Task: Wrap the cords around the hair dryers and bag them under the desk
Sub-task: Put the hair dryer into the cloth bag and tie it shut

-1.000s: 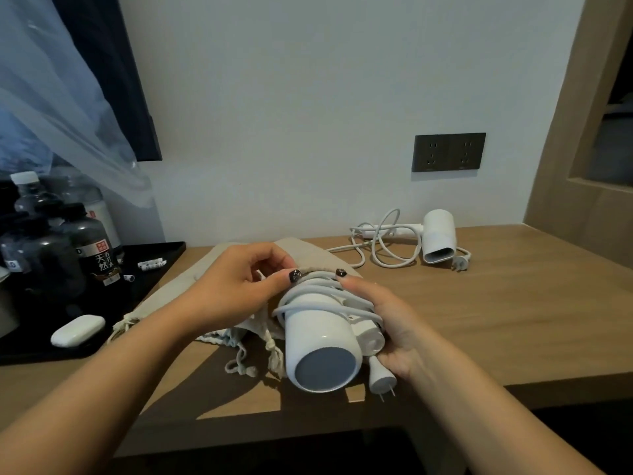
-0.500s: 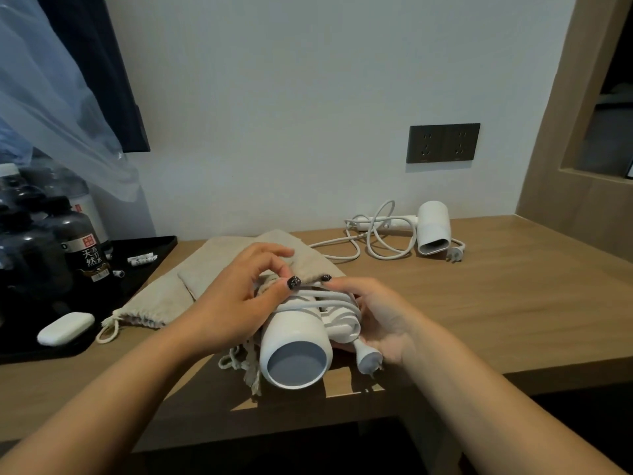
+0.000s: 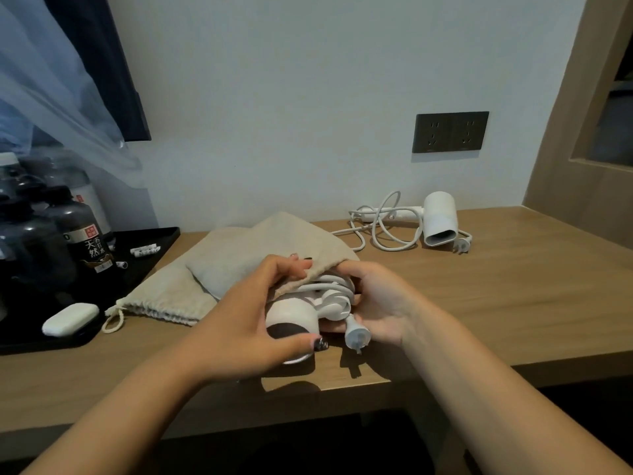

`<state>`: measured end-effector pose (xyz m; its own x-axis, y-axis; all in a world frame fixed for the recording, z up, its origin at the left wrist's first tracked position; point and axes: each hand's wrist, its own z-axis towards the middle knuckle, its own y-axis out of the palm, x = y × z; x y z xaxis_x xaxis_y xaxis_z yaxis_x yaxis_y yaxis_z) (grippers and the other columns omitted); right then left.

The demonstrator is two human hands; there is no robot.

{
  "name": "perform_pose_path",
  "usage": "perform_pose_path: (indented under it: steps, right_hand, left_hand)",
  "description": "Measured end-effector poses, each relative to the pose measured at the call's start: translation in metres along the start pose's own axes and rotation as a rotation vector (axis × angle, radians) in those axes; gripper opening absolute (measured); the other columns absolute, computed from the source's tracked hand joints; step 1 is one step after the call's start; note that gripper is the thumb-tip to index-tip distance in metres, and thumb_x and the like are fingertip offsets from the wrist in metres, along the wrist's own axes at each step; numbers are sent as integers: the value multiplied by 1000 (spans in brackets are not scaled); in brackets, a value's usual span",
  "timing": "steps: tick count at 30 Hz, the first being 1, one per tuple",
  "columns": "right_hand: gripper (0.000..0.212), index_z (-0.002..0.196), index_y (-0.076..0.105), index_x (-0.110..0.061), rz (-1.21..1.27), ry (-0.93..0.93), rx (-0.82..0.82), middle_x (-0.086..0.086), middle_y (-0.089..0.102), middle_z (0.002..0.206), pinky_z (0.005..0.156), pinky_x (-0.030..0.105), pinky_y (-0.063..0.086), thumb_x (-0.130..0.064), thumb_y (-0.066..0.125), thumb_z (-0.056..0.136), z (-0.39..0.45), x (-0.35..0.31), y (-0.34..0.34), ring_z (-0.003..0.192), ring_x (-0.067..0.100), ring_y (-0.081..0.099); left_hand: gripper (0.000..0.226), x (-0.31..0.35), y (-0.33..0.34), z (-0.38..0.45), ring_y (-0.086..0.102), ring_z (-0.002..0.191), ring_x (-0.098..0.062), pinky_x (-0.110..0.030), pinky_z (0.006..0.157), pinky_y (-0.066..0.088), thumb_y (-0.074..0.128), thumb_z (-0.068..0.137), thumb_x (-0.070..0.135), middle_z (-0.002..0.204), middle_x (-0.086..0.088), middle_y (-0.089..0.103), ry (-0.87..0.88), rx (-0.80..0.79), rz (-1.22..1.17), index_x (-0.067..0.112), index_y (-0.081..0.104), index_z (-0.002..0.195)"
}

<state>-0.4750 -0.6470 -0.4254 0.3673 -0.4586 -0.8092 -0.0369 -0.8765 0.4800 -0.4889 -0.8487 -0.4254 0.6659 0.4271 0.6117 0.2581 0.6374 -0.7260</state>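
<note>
Gripping a cord-wrapped hair dryer (image 3: pixel 301 311), both hands: left hand (image 3: pixel 253 323) pinches beige bag (image 3: pixel 246 255); right hand (image 3: pixel 380 299) cradles it. Second dryer (image 3: pixel 440 219) lies beyond.

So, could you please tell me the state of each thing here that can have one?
Wrapped hair dryer: cord coiled round it, partly inside bag.
Drawstring bag: mouth open.
Second hair dryer: lying unplugged, cord loose.
Left hand: pinches bag edge.
Right hand: holds wrapped dryer.
</note>
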Motion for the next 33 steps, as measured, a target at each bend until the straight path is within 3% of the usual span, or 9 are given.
perform_pose_path:
  steps: [2, 5, 10, 13, 16, 20, 24, 30, 33]
  right_hand:
    - [31, 121, 58, -10, -123, -32, 6, 18, 64, 112, 80, 47, 58, -23, 56, 93, -5, -3, -7, 94, 30, 66]
    - [30, 124, 54, -10, -335, -119, 72, 15, 64, 109, 67, 36, 57, -22, 46, 98, -16, -6, -22, 90, 28, 67]
    - [26, 119, 55, -10, -422, -287, 400, 13, 67, 103, 63, 29, 60, 1, 51, 95, -16, -2, -38, 79, 24, 73]
    - [53, 134, 47, -22, -619, -378, 521, 2, 62, 115, 72, 30, 59, -3, 64, 88, 2, 5, -43, 93, 18, 68]
    - [60, 138, 44, -29, -812, -391, 468, -5, 59, 121, 74, 24, 49, -16, 70, 86, 23, 7, -39, 101, 11, 56]
    - [12, 96, 69, -23, -868, -393, 448, 1, 71, 91, 84, 45, 56, -16, 63, 89, 44, 4, -29, 89, 21, 66]
    - [13, 87, 70, -18, -861, -422, 464, 4, 71, 85, 79, 40, 54, -12, 59, 90, 46, 7, -27, 88, 24, 65]
    - [21, 87, 69, -7, -909, -533, 479, 10, 69, 83, 72, 39, 50, -6, 48, 89, 40, 12, -25, 85, 29, 62]
    - [24, 88, 69, -10, -851, -542, 431, 12, 69, 81, 58, 35, 55, -2, 47, 90, 37, 15, -25, 69, 27, 68]
  left_hand:
    - [81, -4, 1, -2, 22, 138, 14, -22, 111, 34, 71, 64, 63, 139, 45, 23, 45, 4, 182, 61, 25, 131]
    - [84, -7, 8, -4, 9, 141, 14, -26, 114, 27, 60, 69, 68, 143, 46, 13, 142, 56, 310, 58, 17, 140]
    - [77, -13, 24, -3, 21, 141, 5, -28, 109, 32, 51, 76, 68, 153, 25, 26, 158, 236, 334, 49, 21, 145]
    - [73, -17, 35, -1, 26, 141, -2, -34, 107, 37, 48, 80, 65, 156, 16, 28, 122, 330, 319, 48, 21, 146]
    - [63, -16, 43, -1, 27, 140, -11, -37, 102, 40, 45, 87, 53, 157, 1, 28, 164, 386, 419, 42, 27, 147]
    - [48, -18, 49, 10, 34, 140, -36, -49, 105, 40, 44, 95, 37, 150, -18, 38, 315, 380, 711, 22, 52, 140]
    - [63, -27, 43, 19, 30, 143, -36, -46, 107, 34, 52, 88, 58, 154, -16, 33, 284, 247, 852, 23, 50, 140]
    - [41, -29, 41, 34, 53, 119, -39, -45, 85, 54, 69, 82, 29, 139, -21, 51, 297, 316, 879, 10, 64, 118]
    - [30, -30, 41, 45, 57, 109, -39, -45, 76, 55, 67, 80, 23, 133, -19, 56, 286, 376, 901, 6, 66, 105]
